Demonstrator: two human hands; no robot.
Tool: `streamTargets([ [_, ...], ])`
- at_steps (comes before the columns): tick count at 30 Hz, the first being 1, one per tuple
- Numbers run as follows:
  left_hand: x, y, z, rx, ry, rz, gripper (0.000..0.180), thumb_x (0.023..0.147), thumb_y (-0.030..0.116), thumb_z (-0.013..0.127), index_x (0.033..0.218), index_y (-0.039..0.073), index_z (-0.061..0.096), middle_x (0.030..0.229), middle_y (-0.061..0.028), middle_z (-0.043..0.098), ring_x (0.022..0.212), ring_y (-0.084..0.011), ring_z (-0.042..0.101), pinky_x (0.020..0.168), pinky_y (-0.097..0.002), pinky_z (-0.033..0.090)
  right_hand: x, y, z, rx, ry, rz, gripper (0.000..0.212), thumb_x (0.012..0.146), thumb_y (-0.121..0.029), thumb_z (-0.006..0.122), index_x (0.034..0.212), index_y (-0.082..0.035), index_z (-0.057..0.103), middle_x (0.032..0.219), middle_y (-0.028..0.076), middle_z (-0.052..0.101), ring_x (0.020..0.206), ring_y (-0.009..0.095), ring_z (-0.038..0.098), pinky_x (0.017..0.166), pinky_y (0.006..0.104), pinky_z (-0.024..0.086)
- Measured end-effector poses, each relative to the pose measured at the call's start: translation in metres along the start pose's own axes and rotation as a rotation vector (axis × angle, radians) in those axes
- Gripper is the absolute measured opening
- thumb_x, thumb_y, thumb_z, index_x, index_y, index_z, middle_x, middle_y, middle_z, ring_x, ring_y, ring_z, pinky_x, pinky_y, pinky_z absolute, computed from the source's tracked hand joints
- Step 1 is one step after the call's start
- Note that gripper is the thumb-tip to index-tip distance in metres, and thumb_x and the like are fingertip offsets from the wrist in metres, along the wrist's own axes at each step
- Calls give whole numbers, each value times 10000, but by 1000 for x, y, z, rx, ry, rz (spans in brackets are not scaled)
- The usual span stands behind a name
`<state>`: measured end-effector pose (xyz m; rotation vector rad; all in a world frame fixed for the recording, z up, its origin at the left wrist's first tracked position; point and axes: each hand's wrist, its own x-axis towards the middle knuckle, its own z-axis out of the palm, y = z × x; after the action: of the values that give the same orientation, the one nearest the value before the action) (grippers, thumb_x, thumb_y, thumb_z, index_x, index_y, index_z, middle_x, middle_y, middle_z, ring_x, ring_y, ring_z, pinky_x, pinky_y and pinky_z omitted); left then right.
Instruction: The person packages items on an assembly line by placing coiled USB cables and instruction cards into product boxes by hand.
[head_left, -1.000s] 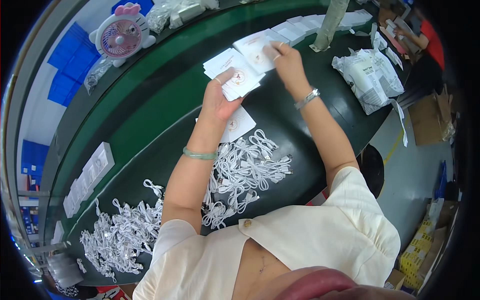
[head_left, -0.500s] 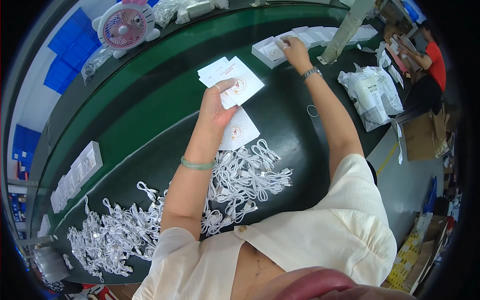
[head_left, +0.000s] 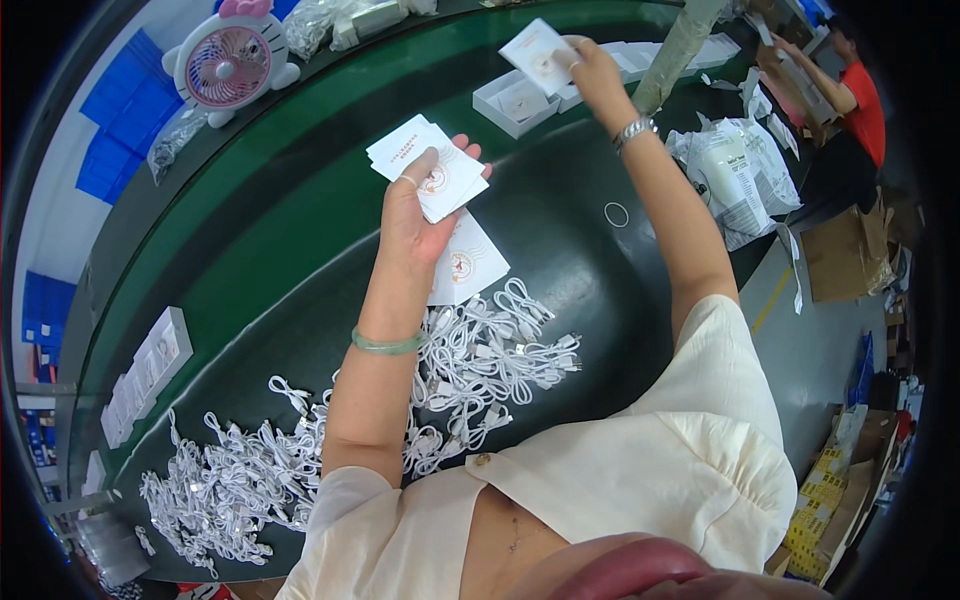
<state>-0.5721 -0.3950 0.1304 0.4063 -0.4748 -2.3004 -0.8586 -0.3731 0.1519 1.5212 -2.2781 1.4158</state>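
My left hand (head_left: 412, 218) grips a small fanned stack of white printed cards (head_left: 440, 180), its thumb across the top one. Another white card (head_left: 470, 262) lies on the dark table just below that hand. Farther off to the right, my right hand (head_left: 598, 82) pinches a single white card (head_left: 535, 55) by its edge. That card is tilted above an open white box (head_left: 510, 112) on the green belt. Inside the box a white item with a round mark shows in part. More white boxes (head_left: 632, 62) stand in a row behind my right hand.
Bundled white cables (head_left: 490, 350) are heaped near me, with a second heap (head_left: 235, 490) at left. More open white boxes (head_left: 150, 370) stand on the belt's left end. A pink-and-white fan (head_left: 228, 65), a wrapped post (head_left: 672, 60), and a plastic bag (head_left: 735, 175) surround the area. A co-worker (head_left: 850, 110) handles cardboard.
My right hand has risen slightly from beside the open box and now shows a white card in its fingers. My left hand, with its stack, has shifted slightly left in the picture.
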Motion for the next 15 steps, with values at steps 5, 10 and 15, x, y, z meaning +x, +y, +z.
streamTargets([
  [5, 0, -4, 8, 8, -57, -44, 379, 866, 61, 487, 1218, -25, 376, 1143, -238, 512, 1046, -357, 552, 861, -520, 500, 42, 98, -6, -207, 8, 5, 355, 792, -263, 603, 1054, -24, 620, 932, 198, 650, 876, 339, 622, 772, 399, 483],
  [10, 3, 1, 6, -4, -61, -16, 396, 865, 81, 504, 1223, -26, 374, 1143, -240, 516, 1042, -357, 558, 856, -514, 504, 21, 86, 10, -496, -19, -53, 444, 778, -399, 628, 1039, -40, 631, 909, 194, 651, 868, 358, 616, 772, 423, 485],
  [15, 0, 5, 1, 29, -83, -3, 410, 867, 103, 517, 1231, -20, 376, 1136, -243, 529, 1040, -355, 562, 848, -510, 508, -23, -8, 39, -568, -217, -18, 470, 769, -400, 635, 1043, -19, 614, 913, 176, 656, 842, 324, 631, 757, 400, 492],
])
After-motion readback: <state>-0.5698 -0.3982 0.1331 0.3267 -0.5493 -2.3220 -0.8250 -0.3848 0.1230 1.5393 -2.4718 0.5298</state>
